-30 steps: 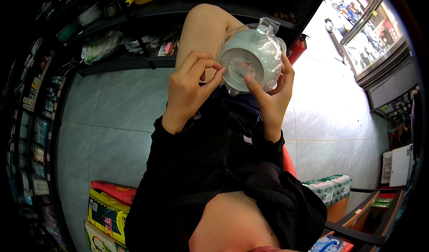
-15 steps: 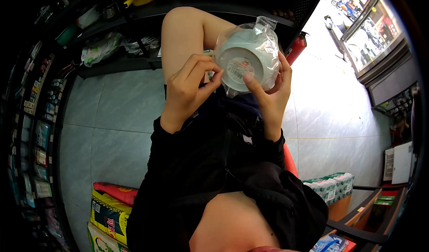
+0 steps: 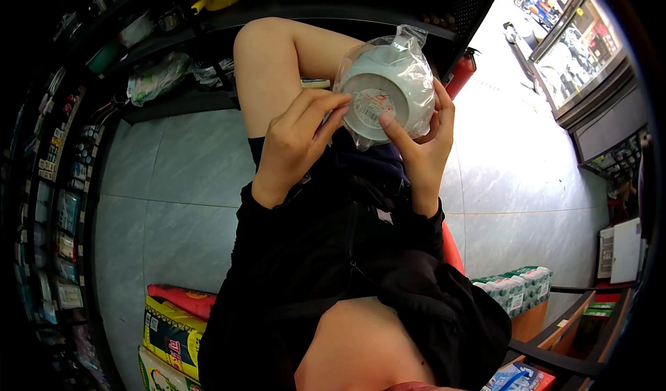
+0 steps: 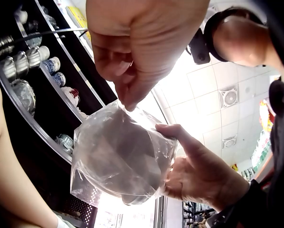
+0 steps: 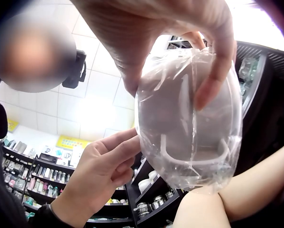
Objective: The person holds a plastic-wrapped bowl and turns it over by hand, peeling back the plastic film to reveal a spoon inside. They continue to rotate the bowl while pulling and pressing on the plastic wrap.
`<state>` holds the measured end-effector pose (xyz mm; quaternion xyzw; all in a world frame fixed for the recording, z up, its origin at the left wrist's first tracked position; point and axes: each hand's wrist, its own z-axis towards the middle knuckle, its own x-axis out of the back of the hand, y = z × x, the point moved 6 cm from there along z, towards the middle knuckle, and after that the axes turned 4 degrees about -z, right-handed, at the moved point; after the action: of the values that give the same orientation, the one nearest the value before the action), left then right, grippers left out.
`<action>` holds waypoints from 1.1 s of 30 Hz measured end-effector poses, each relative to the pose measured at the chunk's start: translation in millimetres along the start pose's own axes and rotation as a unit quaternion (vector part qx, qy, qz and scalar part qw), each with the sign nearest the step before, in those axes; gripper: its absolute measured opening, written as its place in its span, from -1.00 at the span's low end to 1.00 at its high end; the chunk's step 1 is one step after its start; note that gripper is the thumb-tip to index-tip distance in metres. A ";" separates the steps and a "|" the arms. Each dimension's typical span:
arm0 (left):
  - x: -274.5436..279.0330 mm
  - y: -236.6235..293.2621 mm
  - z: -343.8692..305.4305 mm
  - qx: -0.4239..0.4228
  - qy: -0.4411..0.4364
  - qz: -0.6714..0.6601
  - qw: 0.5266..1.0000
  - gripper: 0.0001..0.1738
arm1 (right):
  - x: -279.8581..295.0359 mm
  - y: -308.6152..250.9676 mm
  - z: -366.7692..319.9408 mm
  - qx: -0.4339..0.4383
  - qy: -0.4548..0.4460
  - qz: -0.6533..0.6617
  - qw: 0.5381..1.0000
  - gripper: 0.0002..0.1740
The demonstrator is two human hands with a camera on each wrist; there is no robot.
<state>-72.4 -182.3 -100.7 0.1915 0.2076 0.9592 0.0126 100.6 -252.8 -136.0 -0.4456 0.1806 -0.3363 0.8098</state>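
A pale ceramic bowl (image 3: 420,96) in a clear plastic bag (image 3: 411,39) is held over the lap, its round base towards the head camera. A printed sticker with a barcode (image 3: 374,107) is on that base. My right hand (image 3: 429,148) grips the bowl from the right, thumb on the base and fingers around the side. With thumb and fingertips, my left hand (image 3: 295,138) pinches the bag film at the base's left edge. In the right wrist view a loop-shaped handle (image 5: 194,161) shows through the film.
Bare legs (image 3: 267,72) are bent behind the bowl. Dark shelves (image 3: 270,16) with cookware stand ahead, and more goods line the left. A red fire extinguisher (image 3: 461,72) is near the bright doorway. Colourful packages (image 3: 173,328) and wrapped rolls (image 3: 517,290) lie at either side.
The knee has shifted left. My left hand's fingertips have moved slightly up and right along the base edge; the bowl and right hand stay nearly in place.
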 end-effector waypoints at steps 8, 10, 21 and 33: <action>-0.4 2.3 0.1 -0.027 -0.005 0.004 1.000 -0.78 | -0.8 -3.5 -1.1 -0.021 -0.012 0.014 1.000 -0.10; -0.3 -0.2 0.9 0.010 -0.004 -0.030 0.999 -0.78 | -1.2 -3.9 -1.4 -0.024 -0.011 0.020 0.999 -0.10; -1.6 -12.9 -1.3 0.078 -0.013 -0.088 0.993 -0.76 | -6.0 -5.8 -3.6 -0.017 -0.013 0.012 1.000 -0.09; -3.5 -10.0 -0.2 0.061 0.020 -0.041 0.997 -0.83 | -5.8 -7.6 -4.0 -0.004 -0.005 -0.035 0.999 -0.03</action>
<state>-69.9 -173.6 -106.2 0.1642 0.2737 0.9470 0.0363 91.2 -254.0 -131.9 -0.4567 0.1623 -0.3611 0.7967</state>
